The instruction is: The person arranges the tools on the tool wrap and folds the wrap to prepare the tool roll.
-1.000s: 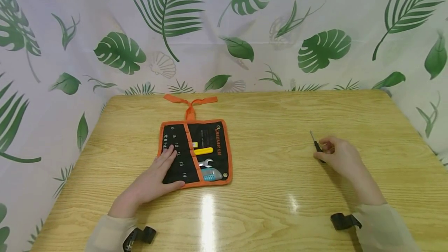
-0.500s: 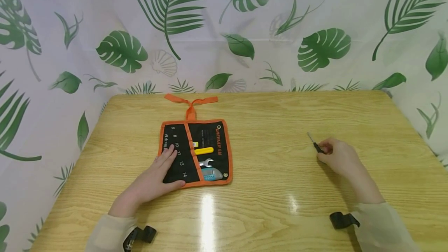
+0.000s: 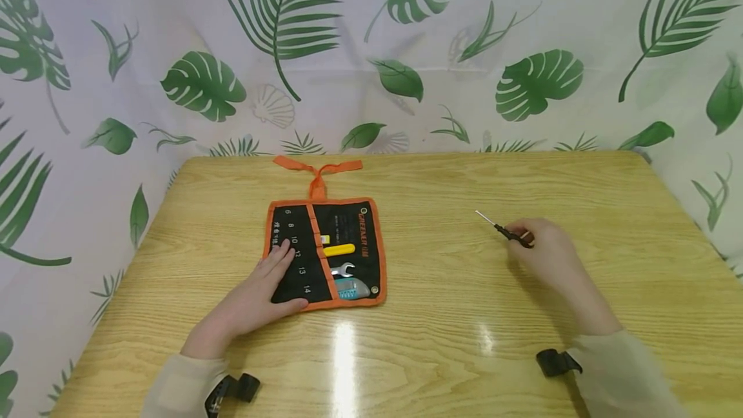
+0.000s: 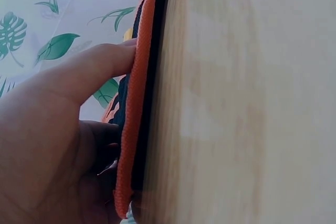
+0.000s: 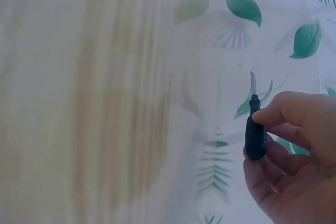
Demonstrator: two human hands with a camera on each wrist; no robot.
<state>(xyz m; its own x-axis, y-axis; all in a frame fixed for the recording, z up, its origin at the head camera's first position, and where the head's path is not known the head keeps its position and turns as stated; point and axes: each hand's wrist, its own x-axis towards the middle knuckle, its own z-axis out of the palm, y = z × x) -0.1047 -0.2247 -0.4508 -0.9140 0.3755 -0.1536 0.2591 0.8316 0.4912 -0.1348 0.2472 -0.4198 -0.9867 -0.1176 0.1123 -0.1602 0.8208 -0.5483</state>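
Note:
A small screwdriver [image 3: 506, 233] with a black handle and a thin metal shaft is pinched in my right hand [image 3: 545, 250], its tip pointing left and away. The right wrist view shows thumb and fingers round the handle of the screwdriver [image 5: 255, 135]. On the left, my left hand [image 3: 255, 289] rests spread on a black tool pouch [image 3: 345, 221] with orange trim [image 4: 137, 82]. From its pockets stick out a yellow handle [image 3: 339, 250], an open-end wrench [image 3: 344, 269] and a teal utility knife [image 3: 352, 288].
The pouch and hands are over a wood-grain table [image 3: 435, 276]. Orange ties [image 3: 317, 176] stretch from the pouch toward the far edge. Behind stands a white leaf-patterned cloth [image 3: 342, 82].
My right hand has moved left with the screwdriver, and the tip has swung further left toward the pouch. My left hand and the pouch stay where they were.

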